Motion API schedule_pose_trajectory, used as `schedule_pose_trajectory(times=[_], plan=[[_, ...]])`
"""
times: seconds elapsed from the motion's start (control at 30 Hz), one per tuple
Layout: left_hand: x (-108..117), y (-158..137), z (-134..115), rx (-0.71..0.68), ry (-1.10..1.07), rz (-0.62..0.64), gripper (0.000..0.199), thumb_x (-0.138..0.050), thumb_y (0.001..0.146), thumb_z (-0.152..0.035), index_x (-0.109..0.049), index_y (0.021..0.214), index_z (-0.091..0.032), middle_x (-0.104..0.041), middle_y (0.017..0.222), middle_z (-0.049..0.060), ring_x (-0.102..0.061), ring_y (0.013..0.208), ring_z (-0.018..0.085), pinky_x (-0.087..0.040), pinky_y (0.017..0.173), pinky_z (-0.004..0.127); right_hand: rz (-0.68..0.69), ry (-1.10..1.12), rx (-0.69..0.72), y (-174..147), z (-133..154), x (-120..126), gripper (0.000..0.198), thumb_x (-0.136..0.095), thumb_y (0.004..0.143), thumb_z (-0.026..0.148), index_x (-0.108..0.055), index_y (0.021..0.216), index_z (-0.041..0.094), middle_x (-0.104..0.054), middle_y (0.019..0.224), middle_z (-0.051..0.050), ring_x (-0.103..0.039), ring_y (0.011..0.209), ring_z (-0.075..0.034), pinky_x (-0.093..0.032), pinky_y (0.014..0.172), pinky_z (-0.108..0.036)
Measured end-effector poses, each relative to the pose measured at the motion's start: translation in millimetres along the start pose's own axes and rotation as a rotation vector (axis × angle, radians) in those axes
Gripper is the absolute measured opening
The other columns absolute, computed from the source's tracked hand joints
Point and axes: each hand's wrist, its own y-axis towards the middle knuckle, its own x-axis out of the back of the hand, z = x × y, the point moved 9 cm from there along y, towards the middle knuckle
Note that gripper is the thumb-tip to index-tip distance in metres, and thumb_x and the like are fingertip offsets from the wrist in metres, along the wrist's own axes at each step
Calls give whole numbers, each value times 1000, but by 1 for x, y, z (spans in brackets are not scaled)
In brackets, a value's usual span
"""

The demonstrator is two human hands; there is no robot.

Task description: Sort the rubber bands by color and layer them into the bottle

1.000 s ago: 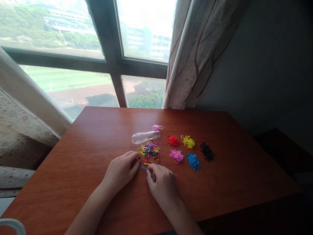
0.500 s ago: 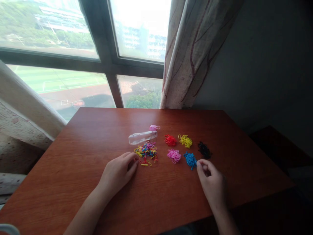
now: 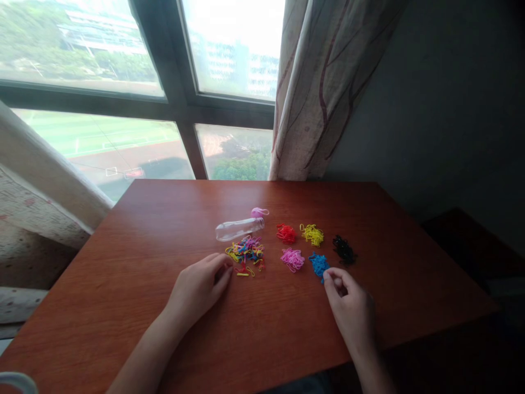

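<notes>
My left hand [image 3: 200, 284] rests on the table with its fingers curled and pinched together, beside the left edge of a mixed pile of small coloured rubber bands [image 3: 247, 251]. A reddish bit shows by its fingertips, too small to tell whether it is held. My right hand [image 3: 350, 298] has thumb and forefinger closed together at the lower right edge of the blue rubber bands [image 3: 318, 264]; anything between them is hidden. Nearby lie separate heaps of pink rubber bands [image 3: 292, 259], red rubber bands [image 3: 286, 233], yellow rubber bands [image 3: 313, 235] and black rubber bands [image 3: 343, 249].
Behind the mixed pile a clear plastic bottle [image 3: 238, 229] lies on its side, with a pink looped cap [image 3: 258, 212] by its neck. The wooden table [image 3: 262, 323] stands against a window, with a curtain [image 3: 311, 98] beyond its back edge. A pale curved object [image 3: 18, 380] shows at lower left.
My right hand has shifted slightly left, onto the edge of the blue bands. My left hand stays in place. The view has tilted very slightly.
</notes>
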Motion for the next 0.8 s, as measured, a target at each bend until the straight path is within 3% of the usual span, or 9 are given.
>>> schedule_pose_trajectory(times=[0.13, 0.3, 0.5, 0.8], plan=[[1, -1, -1, -16, -2, -7, 20, -44, 91, -31, -63, 93, -26, -71, 96, 0, -65, 79, 17, -44, 69, 26, 54, 72, 86, -6, 23, -12, 26, -54, 89, 42, -68, 82, 21, -60, 61, 0, -56, 54, -15, -43, 55, -23], [2, -3, -9, -89, -4, -1, 18, -45, 90, -27, -63, 93, -27, -70, 94, -1, -65, 79, 16, -42, 65, 24, 209, 143, 217, -22, 64, -49, 22, -48, 93, 30, -66, 83, 21, -61, 65, 0, -56, 56, -13, -40, 57, -23], [2, -3, -10, -117, -9, -13, 19, -46, 90, -27, -63, 96, -28, -70, 95, -1, -65, 80, 16, -43, 67, 24, 334, 54, 391, -37, 110, -86, 15, -52, 89, 18, -64, 80, 21, -63, 67, 2, -57, 61, -13, -33, 59, -24], [0, -2, -7, -104, -12, -5, 19, -44, 92, -28, -63, 97, -28, -71, 99, -1, -67, 85, 18, -45, 69, 25, 361, -21, 444, -38, 121, -94, 14, -52, 88, 14, -62, 80, 22, -66, 72, 2, -59, 66, -13, -31, 61, -24]])
